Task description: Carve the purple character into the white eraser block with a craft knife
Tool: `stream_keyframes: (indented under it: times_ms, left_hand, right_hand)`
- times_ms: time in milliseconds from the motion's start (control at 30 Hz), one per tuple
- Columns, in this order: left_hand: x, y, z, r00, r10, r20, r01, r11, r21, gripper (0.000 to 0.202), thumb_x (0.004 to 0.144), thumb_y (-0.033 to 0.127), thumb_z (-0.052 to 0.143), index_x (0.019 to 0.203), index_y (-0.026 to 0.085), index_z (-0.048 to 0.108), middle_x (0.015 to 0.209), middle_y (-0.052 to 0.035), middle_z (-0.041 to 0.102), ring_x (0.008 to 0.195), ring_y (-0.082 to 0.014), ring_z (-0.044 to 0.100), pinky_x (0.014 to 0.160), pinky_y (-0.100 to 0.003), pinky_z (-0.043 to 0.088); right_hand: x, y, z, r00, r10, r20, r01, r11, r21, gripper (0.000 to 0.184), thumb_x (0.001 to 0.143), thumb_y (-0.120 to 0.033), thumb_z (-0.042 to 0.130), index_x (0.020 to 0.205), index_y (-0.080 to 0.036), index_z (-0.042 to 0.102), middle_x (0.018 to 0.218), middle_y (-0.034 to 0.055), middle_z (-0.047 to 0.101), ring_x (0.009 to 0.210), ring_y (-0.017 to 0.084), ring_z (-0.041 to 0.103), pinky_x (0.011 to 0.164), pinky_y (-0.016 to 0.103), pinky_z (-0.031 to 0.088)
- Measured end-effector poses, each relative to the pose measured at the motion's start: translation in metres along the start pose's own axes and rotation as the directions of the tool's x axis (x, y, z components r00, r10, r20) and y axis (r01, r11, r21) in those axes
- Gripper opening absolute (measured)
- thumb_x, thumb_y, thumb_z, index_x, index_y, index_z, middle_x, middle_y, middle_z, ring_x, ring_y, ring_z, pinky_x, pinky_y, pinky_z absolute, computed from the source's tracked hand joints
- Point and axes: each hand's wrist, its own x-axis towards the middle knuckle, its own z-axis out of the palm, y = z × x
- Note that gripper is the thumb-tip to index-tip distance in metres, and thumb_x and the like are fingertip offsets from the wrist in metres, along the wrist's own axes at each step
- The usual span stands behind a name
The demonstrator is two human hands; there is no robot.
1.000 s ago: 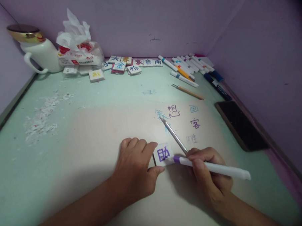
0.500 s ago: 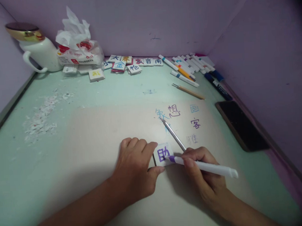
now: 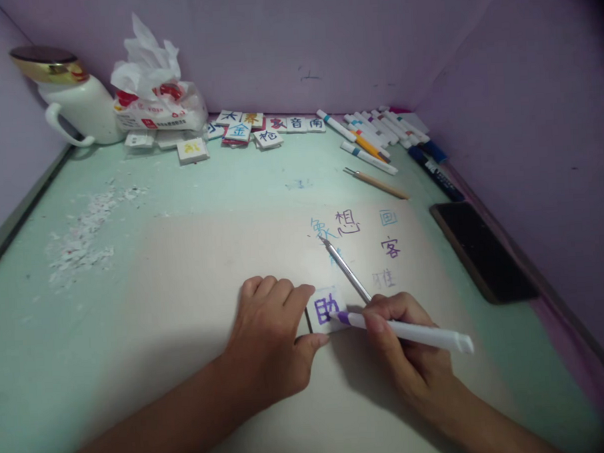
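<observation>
White tile (image 3: 336,325) on the table (image 3: 230,183), bearing a purple character and serving as the point of reference. The left hand (image 3: 274,334) lies at the tile's left side, its thumb and forefinger spread just wide enough to pinch the near and far edges, the other fingers loosely curled. The right hand (image 3: 421,365), at the tile's right, is closed in a writing grip around a purple-tipped marker (image 3: 431,338); the nib is at the lower part of the character, though from here I cannot tell whether it touches. A silver tool (image 3: 348,269) slants from just beyond the tile back to the right hand's fingers; whether they grip it I cannot tell.

Beyond the tile are handwritten characters (image 3: 346,222) in purple and blue and, farther off, a wooden-handled tool (image 3: 377,184). Lettered tiles (image 3: 297,124) lie well beyond it along the wall, with a cluster of markers (image 3: 382,126) to their right. A phone (image 3: 483,252) lies well to the tile's right. Pale shavings (image 3: 89,236) are scattered far to its left; beyond them stand a tissue packet (image 3: 161,112) and a white jug (image 3: 87,112).
</observation>
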Motion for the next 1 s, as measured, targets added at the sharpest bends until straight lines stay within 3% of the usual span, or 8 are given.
stream_keyframes:
  times_ms: [233,433,567,733,867,1000]
  left_hand:
    - [0.0,0.0,0.0,1.0,-0.005,0.004,0.005,1.0,-0.01,0.03,0.075,0.03,0.063,0.1,0.013,0.059,0.08,-0.0062,0.055,0.076,-0.0232,0.046,0.075,-0.043,0.034]
    - [-0.001,-0.001,0.001,0.999,0.019,-0.029,-0.019,1.0,0.001,0.03,0.075,0.029,0.064,0.1,0.014,0.058,0.08,-0.0058,0.055,0.075,-0.0226,0.046,0.075,-0.042,0.034]
    - [-0.001,-0.001,0.001,1.0,0.017,-0.025,-0.017,1.0,0.011,0.03,0.075,0.029,0.063,0.101,0.015,0.057,0.081,-0.0063,0.056,0.076,-0.0229,0.047,0.075,-0.043,0.035]
    - [-0.003,-0.001,0.0,0.998,0.018,-0.055,-0.017,1.0,0.013,0.043,0.074,0.028,0.063,0.112,0.013,0.049,0.088,-0.0086,0.056,0.08,-0.0242,0.048,0.078,-0.045,0.037]
    - [-0.006,0.001,-0.003,0.974,0.055,-0.218,-0.065,0.997,-0.036,0.04,0.071,0.011,0.052,0.111,0.014,0.048,0.082,-0.0056,0.053,0.077,-0.0214,0.048,0.073,-0.04,0.041]
    - [-0.009,0.005,-0.006,0.978,0.045,-0.204,-0.066,0.993,-0.095,0.047,0.068,0.006,0.045,0.114,0.017,0.047,0.085,-0.0048,0.055,0.08,-0.0206,0.05,0.074,-0.038,0.044]
  right_hand:
    - [-0.003,0.002,-0.001,1.0,0.027,0.008,-0.028,0.996,0.08,0.012,0.092,-0.013,0.044,0.086,-0.022,0.049,0.065,-0.0036,0.047,0.051,0.009,0.039,0.046,0.023,0.031]
    - [-0.009,0.006,0.002,0.959,-0.016,-0.282,0.139,0.895,0.423,0.012,0.093,-0.022,0.046,0.093,-0.024,0.058,0.066,-0.0006,0.05,0.057,0.013,0.045,0.046,0.026,0.031]
    - [-0.007,0.007,0.001,0.96,0.012,-0.28,0.115,0.893,0.435,0.01,0.092,-0.024,0.049,0.089,-0.024,0.06,0.062,-0.0007,0.05,0.055,0.013,0.045,0.045,0.026,0.031]
    - [0.002,-0.001,0.0,0.92,0.088,-0.382,0.098,0.892,0.442,0.012,0.091,-0.028,0.051,0.081,-0.024,0.055,0.057,-0.0026,0.046,0.051,0.013,0.043,0.045,0.027,0.031]
    - [0.008,-0.008,-0.003,0.929,0.199,-0.313,0.007,0.835,0.55,0.021,0.092,-0.035,0.049,0.074,-0.023,0.048,0.051,-0.0043,0.043,0.044,0.011,0.039,0.041,0.025,0.029]
    - [0.003,-0.008,0.0,0.964,0.147,-0.223,0.019,0.795,0.606,0.019,0.093,-0.034,0.047,0.077,-0.023,0.048,0.054,-0.0051,0.046,0.046,0.01,0.04,0.043,0.023,0.029]
